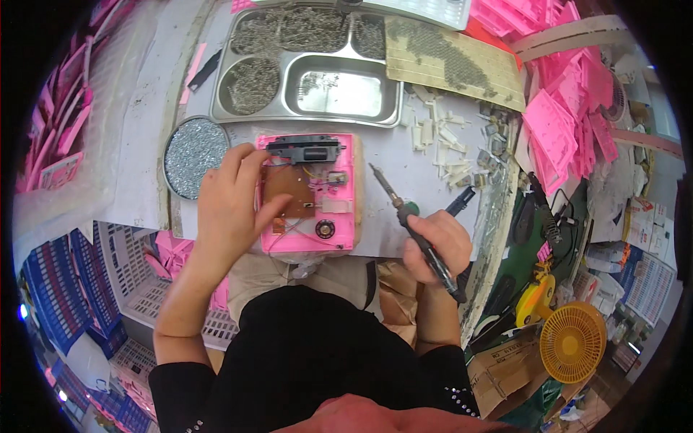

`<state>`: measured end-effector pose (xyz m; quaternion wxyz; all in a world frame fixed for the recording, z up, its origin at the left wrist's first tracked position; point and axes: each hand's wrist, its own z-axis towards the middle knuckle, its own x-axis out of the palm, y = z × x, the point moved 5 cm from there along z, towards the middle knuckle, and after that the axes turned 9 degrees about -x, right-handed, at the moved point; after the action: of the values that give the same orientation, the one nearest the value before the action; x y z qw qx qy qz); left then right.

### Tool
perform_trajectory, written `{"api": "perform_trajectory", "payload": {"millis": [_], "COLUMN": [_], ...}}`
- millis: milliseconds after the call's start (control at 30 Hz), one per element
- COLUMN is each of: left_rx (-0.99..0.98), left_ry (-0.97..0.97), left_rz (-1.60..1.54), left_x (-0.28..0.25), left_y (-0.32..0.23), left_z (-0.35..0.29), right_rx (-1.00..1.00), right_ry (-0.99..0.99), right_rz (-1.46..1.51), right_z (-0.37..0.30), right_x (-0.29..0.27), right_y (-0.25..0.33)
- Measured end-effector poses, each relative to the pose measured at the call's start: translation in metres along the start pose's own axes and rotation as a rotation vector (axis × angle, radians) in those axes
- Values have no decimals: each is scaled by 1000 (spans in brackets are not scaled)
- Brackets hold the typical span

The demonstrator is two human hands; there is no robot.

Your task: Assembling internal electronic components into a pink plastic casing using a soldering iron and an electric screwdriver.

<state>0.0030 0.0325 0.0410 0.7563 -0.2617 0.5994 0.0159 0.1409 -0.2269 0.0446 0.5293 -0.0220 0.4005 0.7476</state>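
A pink plastic casing (348, 155) lies on a block at the table's near edge. Inside it are a black mechanism (307, 150), a brown circuit board (296, 189), thin wires and a small round speaker (325, 229). Over the casing's left edge rests my left hand (234, 189), thumb stretched across the board and fingers near the mechanism's left end. This hand is open, though its fingertips are partly hidden. To the right of the casing, my right hand (442, 245) is shut on a slim black screwdriver (426, 249), its metal tip pointing up and left, clear of the casing.
A metal compartment tray (307, 121) with small screws stands behind the casing. Left is a round dish (195, 159) of silvery pieces. Cardboard (451, 61) with screws, loose white parts (437, 137) and pink panels (559, 130) lie right. A yellow fan (574, 343) stands beyond the table.
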Motion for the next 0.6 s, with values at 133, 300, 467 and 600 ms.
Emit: {"api": "perform_trajectory", "payload": {"millis": [133, 300, 467, 600], "left_rx": [56, 209, 313, 254], "left_ry": [139, 123, 30, 59], "left_rz": [165, 230, 135, -17], "left_x": [10, 11, 3, -3], "left_y": [19, 18, 15, 16], "left_z": [-3, 10, 30, 38], "right_rx": [-20, -30, -31, -22], "right_ry": [-12, -17, -17, -21], "right_rz": [-4, -7, -16, -4], "right_z": [7, 17, 21, 26], "right_x": [5, 8, 11, 15], "right_y": [-1, 3, 0, 0]}}
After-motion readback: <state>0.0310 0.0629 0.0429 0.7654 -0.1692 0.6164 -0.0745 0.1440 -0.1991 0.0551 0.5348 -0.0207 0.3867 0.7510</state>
